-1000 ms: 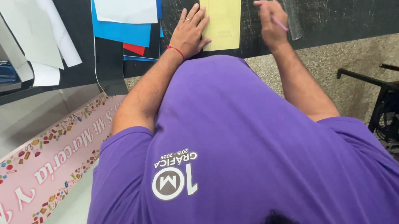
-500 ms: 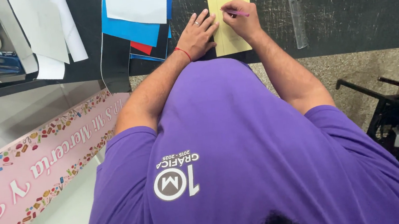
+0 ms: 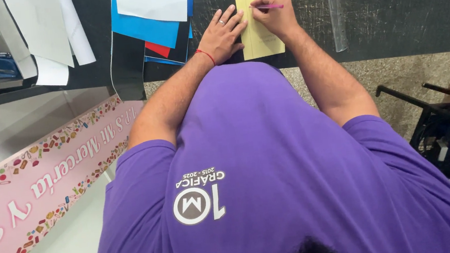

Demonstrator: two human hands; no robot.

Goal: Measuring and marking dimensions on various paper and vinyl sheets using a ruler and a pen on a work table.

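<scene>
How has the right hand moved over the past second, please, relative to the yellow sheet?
Yes: the right hand came left from beyond the yellow sheet onto it, holding a pink pen.

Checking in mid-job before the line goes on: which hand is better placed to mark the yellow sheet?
Right. The right hand grips the pink pen with its tip on the yellow sheet; the left hand lies flat, pinning its edge.

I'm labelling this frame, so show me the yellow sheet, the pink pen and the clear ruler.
yellow sheet (image 3: 266, 39): head view, bare lower middle of the sheet.
pink pen (image 3: 270, 7): head view, shaft beside the right hand's fingers.
clear ruler (image 3: 336, 11): head view, middle of the strip.
</scene>
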